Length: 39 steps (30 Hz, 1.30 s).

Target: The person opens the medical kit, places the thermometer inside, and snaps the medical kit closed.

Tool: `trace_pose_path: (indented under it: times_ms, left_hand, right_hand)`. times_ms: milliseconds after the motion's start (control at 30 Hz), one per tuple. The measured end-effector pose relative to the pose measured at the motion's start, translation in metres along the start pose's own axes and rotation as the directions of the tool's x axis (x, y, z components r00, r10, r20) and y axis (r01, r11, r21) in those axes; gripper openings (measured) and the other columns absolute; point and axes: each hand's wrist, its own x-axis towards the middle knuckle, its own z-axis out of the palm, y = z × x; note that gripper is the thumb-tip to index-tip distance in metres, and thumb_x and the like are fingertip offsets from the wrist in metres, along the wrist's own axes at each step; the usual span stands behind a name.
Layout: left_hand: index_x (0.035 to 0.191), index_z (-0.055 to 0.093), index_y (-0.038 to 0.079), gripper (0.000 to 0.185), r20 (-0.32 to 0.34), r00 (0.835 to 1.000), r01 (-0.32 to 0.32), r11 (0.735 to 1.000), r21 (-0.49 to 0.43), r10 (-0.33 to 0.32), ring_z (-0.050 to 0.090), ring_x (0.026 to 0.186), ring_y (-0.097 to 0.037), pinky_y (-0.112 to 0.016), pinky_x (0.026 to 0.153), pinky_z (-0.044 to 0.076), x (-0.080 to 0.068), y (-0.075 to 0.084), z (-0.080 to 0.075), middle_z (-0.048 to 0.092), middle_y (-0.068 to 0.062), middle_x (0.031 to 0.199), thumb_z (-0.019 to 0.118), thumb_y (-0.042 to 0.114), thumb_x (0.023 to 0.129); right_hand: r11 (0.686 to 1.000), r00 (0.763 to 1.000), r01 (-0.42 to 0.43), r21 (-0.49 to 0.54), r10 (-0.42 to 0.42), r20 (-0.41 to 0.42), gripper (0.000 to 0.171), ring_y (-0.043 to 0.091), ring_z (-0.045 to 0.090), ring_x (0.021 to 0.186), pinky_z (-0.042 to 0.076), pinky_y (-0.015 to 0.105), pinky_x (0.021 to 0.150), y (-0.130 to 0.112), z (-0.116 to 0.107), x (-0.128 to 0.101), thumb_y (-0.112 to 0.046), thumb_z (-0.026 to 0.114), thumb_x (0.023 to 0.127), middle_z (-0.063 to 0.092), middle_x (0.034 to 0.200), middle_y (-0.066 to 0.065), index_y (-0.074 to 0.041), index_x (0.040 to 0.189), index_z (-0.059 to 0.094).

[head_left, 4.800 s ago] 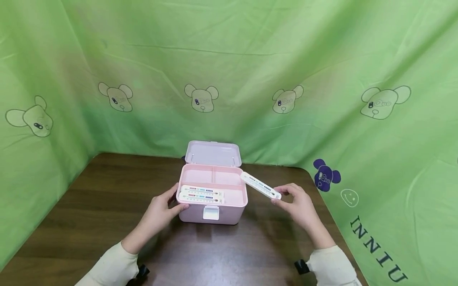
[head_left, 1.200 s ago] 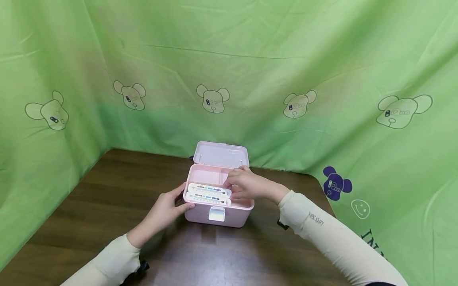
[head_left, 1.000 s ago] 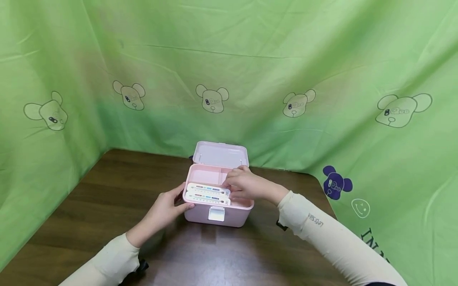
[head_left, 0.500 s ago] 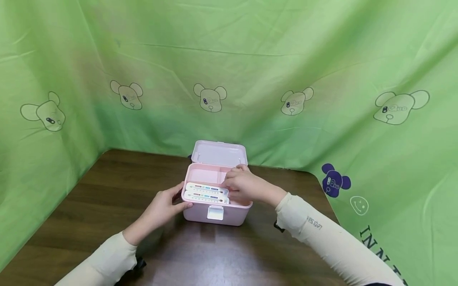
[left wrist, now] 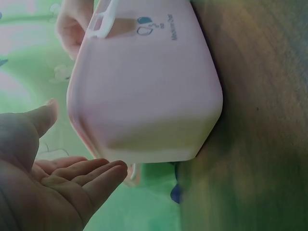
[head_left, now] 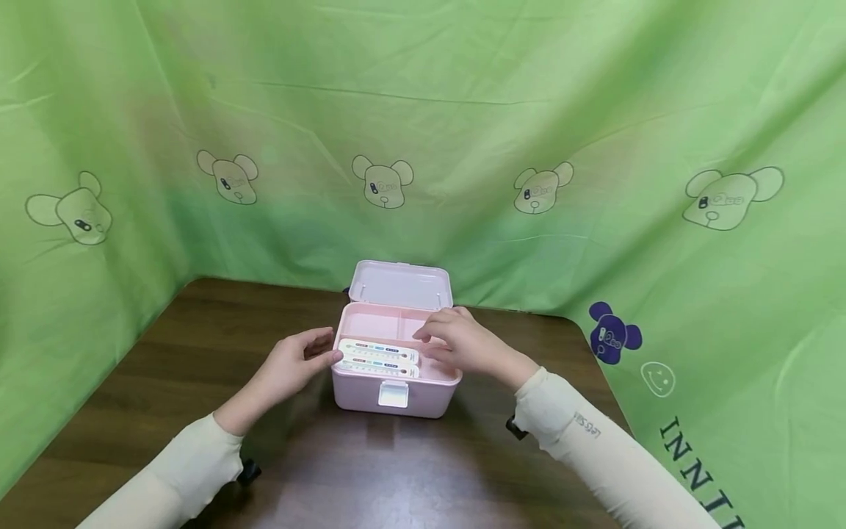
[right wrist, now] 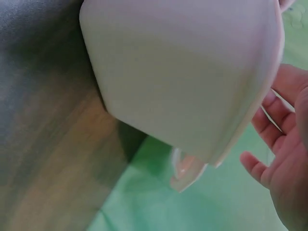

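Note:
A pink storage box (head_left: pixel 357 393) stands on the table with its lid tipped back. In its front compartment, two white strip thermometers (head_left: pixel 378 351) with coloured labels lie side by side along the left. My left hand (head_left: pixel 291 365) is just off the box's left end, fingers and thumb apart; the left wrist view shows its palm bare. My right hand (head_left: pixel 465 343) hovers over the right end of the box, fingers loosely bent and thumb near the thermometers' right ends. Nothing shows between its fingers in the right wrist view.
The raised lid (head_left: pixel 401 286) stands behind the box. A pink divider (head_left: pixel 399 323) splits the rear of the tray. A white latch (head_left: pixel 393 394) hangs on the front wall. Green printed cloth (head_left: pixel 463 110) hangs behind the brown table (head_left: pixel 370 470).
Earlier my right hand held a thermometer beside the box; it has since moved over the tray and released it. My left hand has let go of the left rim and drawn back slightly.

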Motion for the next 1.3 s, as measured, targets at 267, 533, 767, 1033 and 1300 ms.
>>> trace_pose_path:
  times_ms: [267, 533, 767, 1033, 1300]
  left_hand:
    - [0.144, 0.054, -0.003, 0.065, -0.018, 1.0, 0.016, 1.0, -0.009, -0.017, 0.063, 0.126, -0.036, -0.048, 0.103, 0.055, 0.01, -0.003, -0.005, 0.063, -0.023, 0.139, 0.073, 0.036, 0.096]
    - [0.142, 0.057, 0.0, 0.057, -0.036, 0.999, 0.015, 0.999, 0.029, -0.014, 0.062, 0.126, -0.035, -0.051, 0.104, 0.054, 0.041, -0.006, -0.011, 0.063, -0.019, 0.139, 0.069, 0.036, 0.099]
    - [0.145, 0.054, -0.002, 0.063, -0.019, 1.0, 0.021, 0.999, 0.032, -0.021, 0.059, 0.13, -0.036, -0.051, 0.107, 0.052, 0.077, -0.018, -0.01, 0.06, -0.02, 0.143, 0.066, 0.04, 0.1]
    - [0.153, 0.043, -0.003, 0.071, 0.01, 0.997, 0.078, 0.996, -0.032, -0.077, 0.049, 0.141, -0.037, -0.051, 0.115, 0.044, 0.109, -0.032, -0.008, 0.053, -0.021, 0.15, 0.063, 0.043, 0.101]
    - [0.156, 0.037, -0.004, 0.065, 0.086, 0.99, 0.128, 0.961, -0.243, -0.111, 0.048, 0.142, -0.037, -0.05, 0.115, 0.044, 0.115, -0.034, 0.002, 0.047, -0.023, 0.155, 0.061, 0.029, 0.104]
  right_hand:
    - [0.989, 0.968, -0.088, 0.119, 0.113, -0.225, 0.02, 0.024, 0.059, 0.111, 0.039, 0.047, 0.104, 0.014, 0.011, -0.013, -0.013, 0.075, 0.093, 0.071, 0.11, 0.002, -0.01, 0.113, 0.074]
    - [0.929, 0.865, -0.249, 0.274, 0.341, -0.369, 0.023, 0.029, 0.059, 0.114, 0.04, 0.051, 0.107, 0.031, 0.02, -0.017, -0.017, 0.072, 0.096, 0.071, 0.112, 0.008, -0.008, 0.116, 0.074]
    - [0.843, 0.793, -0.338, 0.418, 0.495, -0.357, 0.032, 0.036, 0.059, 0.115, 0.048, 0.052, 0.102, 0.044, 0.024, -0.009, -0.02, 0.074, 0.095, 0.069, 0.115, 0.014, -0.002, 0.121, 0.071]
    - [0.707, 0.732, -0.443, 0.552, 0.641, -0.233, 0.046, 0.034, 0.06, 0.118, 0.05, 0.047, 0.106, 0.061, 0.037, -0.003, -0.024, 0.072, 0.097, 0.062, 0.125, 0.019, 0.003, 0.133, 0.063]
    - [0.539, 0.696, -0.494, 0.682, 0.715, -0.061, 0.06, 0.037, 0.056, 0.13, 0.047, 0.049, 0.111, 0.071, 0.043, -0.006, -0.03, 0.068, 0.099, 0.06, 0.138, 0.025, 0.007, 0.144, 0.053]
